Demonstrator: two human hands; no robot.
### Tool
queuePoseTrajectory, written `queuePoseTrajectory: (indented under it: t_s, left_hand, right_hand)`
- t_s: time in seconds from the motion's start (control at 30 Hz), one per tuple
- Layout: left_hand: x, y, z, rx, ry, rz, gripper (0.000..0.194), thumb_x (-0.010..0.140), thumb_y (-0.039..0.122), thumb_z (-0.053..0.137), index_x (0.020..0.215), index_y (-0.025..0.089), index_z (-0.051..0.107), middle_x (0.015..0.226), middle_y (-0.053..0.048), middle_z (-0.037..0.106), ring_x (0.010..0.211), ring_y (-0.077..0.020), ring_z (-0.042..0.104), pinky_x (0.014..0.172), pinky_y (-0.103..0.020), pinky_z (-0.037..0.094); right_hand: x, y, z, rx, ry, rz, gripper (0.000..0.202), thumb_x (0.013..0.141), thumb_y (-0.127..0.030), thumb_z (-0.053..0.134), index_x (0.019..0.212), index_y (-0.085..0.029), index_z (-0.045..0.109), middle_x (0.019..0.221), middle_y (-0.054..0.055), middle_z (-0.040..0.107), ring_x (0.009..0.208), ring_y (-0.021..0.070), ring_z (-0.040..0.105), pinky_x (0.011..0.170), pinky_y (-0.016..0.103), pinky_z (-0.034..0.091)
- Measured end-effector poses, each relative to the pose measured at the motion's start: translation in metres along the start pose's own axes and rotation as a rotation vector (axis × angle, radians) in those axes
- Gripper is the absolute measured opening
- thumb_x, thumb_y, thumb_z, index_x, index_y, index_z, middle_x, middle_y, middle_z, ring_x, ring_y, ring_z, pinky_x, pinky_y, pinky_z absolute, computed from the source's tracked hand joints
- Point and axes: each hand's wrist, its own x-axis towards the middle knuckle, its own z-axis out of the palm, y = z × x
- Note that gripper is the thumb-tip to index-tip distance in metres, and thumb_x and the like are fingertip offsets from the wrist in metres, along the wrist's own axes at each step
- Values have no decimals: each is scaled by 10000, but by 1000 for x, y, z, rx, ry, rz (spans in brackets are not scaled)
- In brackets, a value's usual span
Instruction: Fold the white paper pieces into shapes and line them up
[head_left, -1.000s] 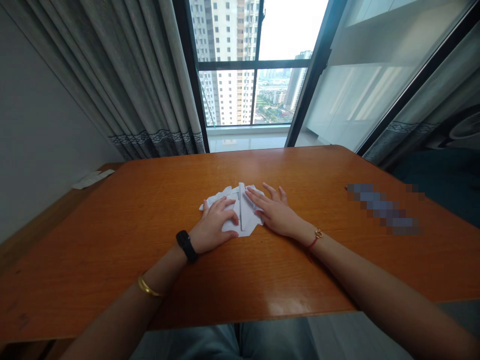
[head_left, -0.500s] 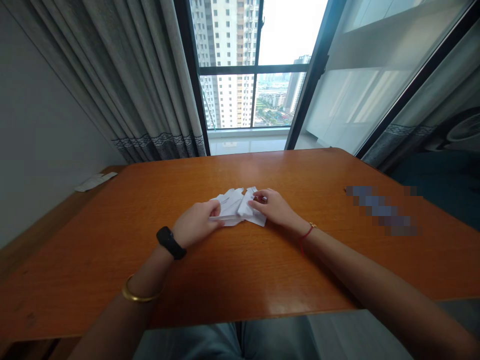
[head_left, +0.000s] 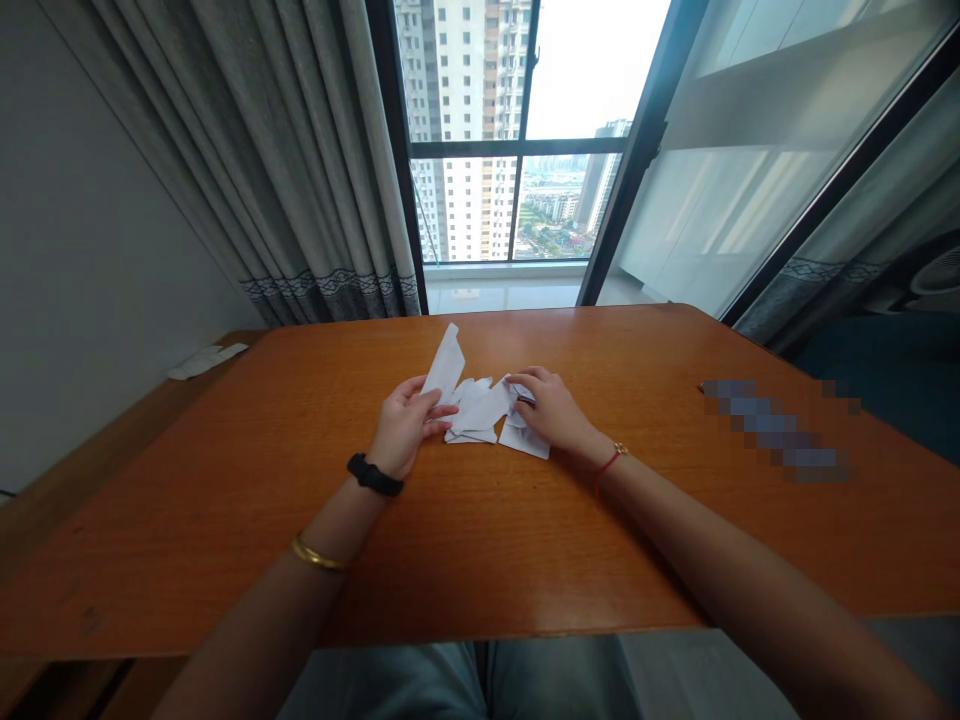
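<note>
Raised off the table, a white torn piece of paper (head_left: 445, 365) is pinched between the thumb and fingers of my left hand (head_left: 405, 418). Several more white paper scraps (head_left: 474, 412) lie in an overlapping heap at the middle of the table. My right hand (head_left: 551, 408) rests at the heap's right side, its thumb and fingers curled around a paper scrap. One flat scrap (head_left: 523, 438) shows partly beneath that hand. Some of the heap is hidden by my right fingers.
The brown wooden table (head_left: 360, 570) runs toward a window at the far side. On its right part lies a pixelated, unrecognisable object (head_left: 772, 430). White paper (head_left: 208, 361) sits on a ledge at the far left, beneath a grey curtain (head_left: 315, 180).
My left hand has lifted a piece of paper from the heap and turned it upright. My right hand stays at the scraps, whose arrangement has shifted. The view has moved slightly.
</note>
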Motion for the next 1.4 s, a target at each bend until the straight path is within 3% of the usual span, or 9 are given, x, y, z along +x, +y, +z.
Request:
queuePoseTrajectory:
  t_s: [0.13,0.3,0.43,0.63,0.77,0.87,1.03,1.23,1.4]
  left_hand:
    - [1,-3,-3,4,41,-9,329,668,123,687,880,188,444,766,15,616,586,-124,664,443,-182,507]
    - [5,-4,-11,-78,63,-33,344,640,164,739,885,181,498,688,40,609,462,-64,575,383,-137,423]
    - [6,-4,-12,-97,136,-65,352,677,171,719,951,179,497,722,31,620,454,-65,588,382,-140,423]
    - [-1,-9,-3,148,72,-3,233,766,141,602,944,179,455,739,-8,631,570,-143,682,457,-204,529]
    - [-9,-16,1,292,-197,14,294,726,159,683,958,164,501,748,-11,628,589,-150,691,481,-200,536]
    - [-15,-20,5,262,-397,-38,362,689,179,728,984,159,518,786,-30,652,616,-159,700,540,-221,552]
    - [-20,-18,7,213,-403,54,395,697,190,719,1038,180,520,996,-68,659,684,-144,705,616,-225,553]
    - [-22,-17,6,136,-511,-13,724,651,249,800,1276,214,435,1128,-108,635,762,-169,693,617,-253,548]
    - [-8,-10,-2,-99,-205,-36,233,750,288,697,846,125,561,618,-7,626,429,-80,543,421,-180,422]
  right_hand:
    - [-1,-13,3,-107,-114,-171,623,848,-265,575,1439,-243,376,1320,128,555,1152,326,426,956,512,270]
    - [-3,-11,-11,36,-117,-115,229,821,-382,630,971,-227,707,1001,78,690,1013,268,508,902,446,310]
    - [-3,8,-38,431,-62,16,311,871,-429,513,913,-187,703,889,46,687,821,196,580,752,329,421]
    - [-3,17,-66,500,-307,4,339,783,-502,603,784,-175,691,784,30,657,747,183,577,699,308,459]
    - [-10,-3,-64,526,-118,-90,301,821,-469,582,802,-188,687,997,70,659,937,213,589,824,352,465]
    - [-16,-18,-51,380,-132,-175,225,837,-372,572,767,-192,686,1092,71,639,1031,217,566,895,364,441]
    - [-22,-22,-35,398,-165,-4,309,798,-296,602,1091,-201,614,954,27,648,796,165,591,727,305,467]
    - [-25,-34,-25,631,-46,-6,193,805,-301,616,956,-182,634,957,33,665,850,166,592,779,300,457]
    - [-25,-37,-18,632,79,65,293,830,-418,588,1000,-183,629,942,46,666,815,173,586,744,311,459]
